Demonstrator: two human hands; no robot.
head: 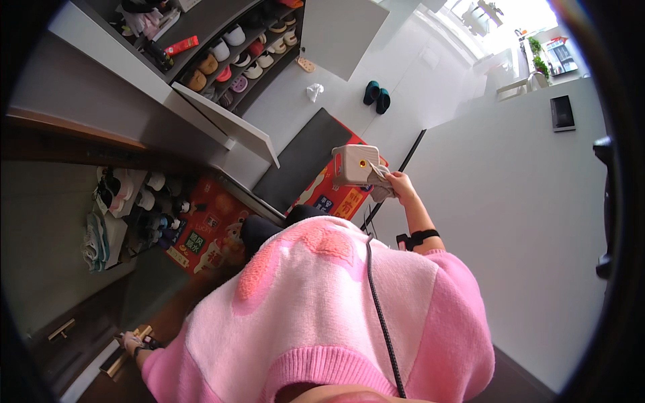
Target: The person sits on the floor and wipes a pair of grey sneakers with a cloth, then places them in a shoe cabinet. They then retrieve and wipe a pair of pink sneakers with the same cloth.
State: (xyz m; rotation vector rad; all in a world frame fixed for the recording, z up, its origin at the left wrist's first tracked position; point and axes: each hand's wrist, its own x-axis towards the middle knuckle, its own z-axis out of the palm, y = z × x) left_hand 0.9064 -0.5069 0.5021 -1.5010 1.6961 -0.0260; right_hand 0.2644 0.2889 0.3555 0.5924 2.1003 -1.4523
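Observation:
My right hand (401, 186) grips a grey-beige cloth (384, 187), seemingly a glove or rag. Beside the cloth, a small beige plastic stool (357, 163) with a round yellow mark hangs or stands over the red doormat (347, 200); whether my fingers also hold it is hidden. Down at the lower left, my left hand (132, 342) is at the gold-coloured handle and lock (143, 332) of a dark door. Its fingers are small and partly hidden, so the grip cannot be made out.
An open-doored shoe cabinet (252, 55) holds shoes on several shelves. Green slippers (377, 97) and a crumpled white bag (315, 92) lie on the tiles. A dark grey mat (305, 158) adjoins the threshold. Outside, shoes crowd a rack (121, 221) beside another red mat (209, 226). A white wall (509, 201) rises at right.

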